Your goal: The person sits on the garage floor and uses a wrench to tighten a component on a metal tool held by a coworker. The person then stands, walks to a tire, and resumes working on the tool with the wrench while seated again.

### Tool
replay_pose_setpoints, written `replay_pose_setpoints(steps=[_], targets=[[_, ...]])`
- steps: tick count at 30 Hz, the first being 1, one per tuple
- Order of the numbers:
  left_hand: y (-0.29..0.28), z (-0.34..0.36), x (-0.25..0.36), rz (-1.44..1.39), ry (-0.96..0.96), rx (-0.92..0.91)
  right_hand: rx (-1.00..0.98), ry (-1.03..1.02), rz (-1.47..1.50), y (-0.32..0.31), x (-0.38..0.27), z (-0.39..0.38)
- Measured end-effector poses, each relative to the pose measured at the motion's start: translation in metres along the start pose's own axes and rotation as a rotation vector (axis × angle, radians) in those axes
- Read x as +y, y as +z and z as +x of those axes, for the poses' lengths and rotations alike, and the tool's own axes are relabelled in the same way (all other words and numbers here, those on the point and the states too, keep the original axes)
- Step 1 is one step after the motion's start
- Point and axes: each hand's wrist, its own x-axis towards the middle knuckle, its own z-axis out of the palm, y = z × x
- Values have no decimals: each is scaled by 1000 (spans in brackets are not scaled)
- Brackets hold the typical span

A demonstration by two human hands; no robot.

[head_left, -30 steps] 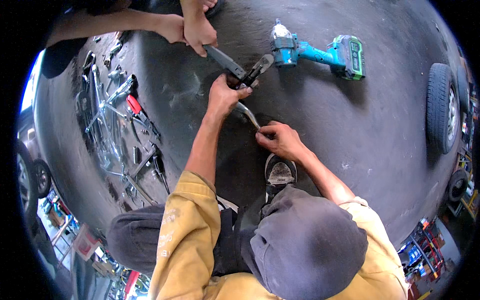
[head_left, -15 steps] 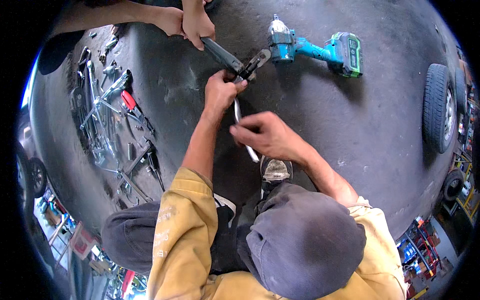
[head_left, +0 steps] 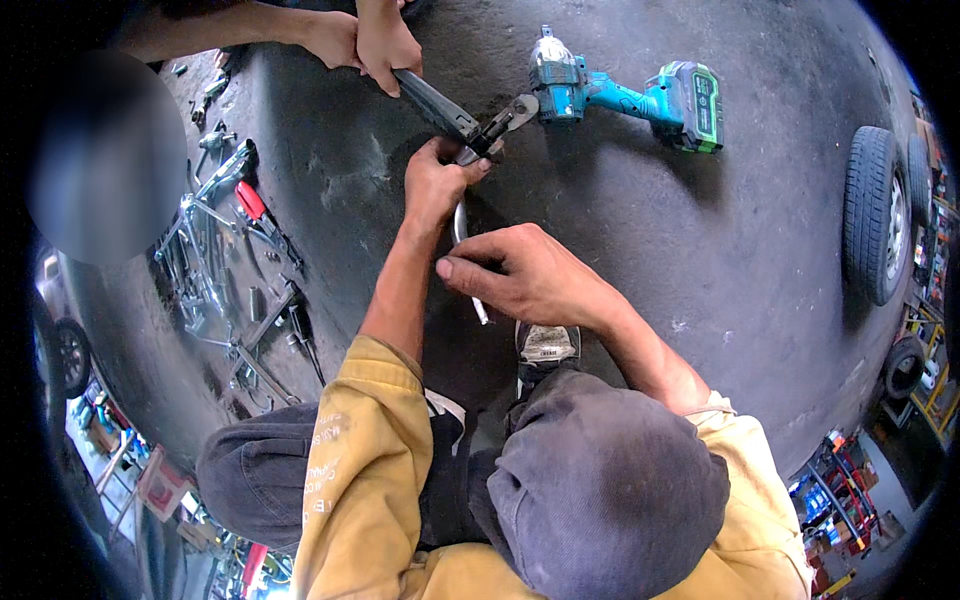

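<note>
As left fingers point(head_left: 474, 173) grip metal point(head_left: 460, 224), right fingers point(head_left: 484, 246) half-part; contact unclear.

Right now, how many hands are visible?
4: left hand on the grey tool, right hand over the rod, co-worker's front hand and rear hand at top.

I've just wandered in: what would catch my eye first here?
Probably the teal power tool, lying on the dark floor at upper centre. Mid-picture, the left hand grips a silver tube at the head of a grey tool held by another person's hands, while the right hand is at the tube's lower part. Loose tools lie at left, and a wheel stands at right.
</note>
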Motion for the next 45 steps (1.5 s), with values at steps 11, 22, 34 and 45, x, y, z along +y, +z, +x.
replay_pose_setpoints(steps=[11, 22, 34, 45], targets=[[-9, 4, -12, -15, -25, -159, 263, 68, -346, 1, 90, -5], [12, 10, -33, -161, 82, -1, 725, -25, -348, -29, 60, 49], [29, -9, -14, 54, 57, 170, 634, -11, -458, 28, 112, 8], [4, -2, -25, 126, 13, 10, 506, 157, -269, 57, 102, 38]])
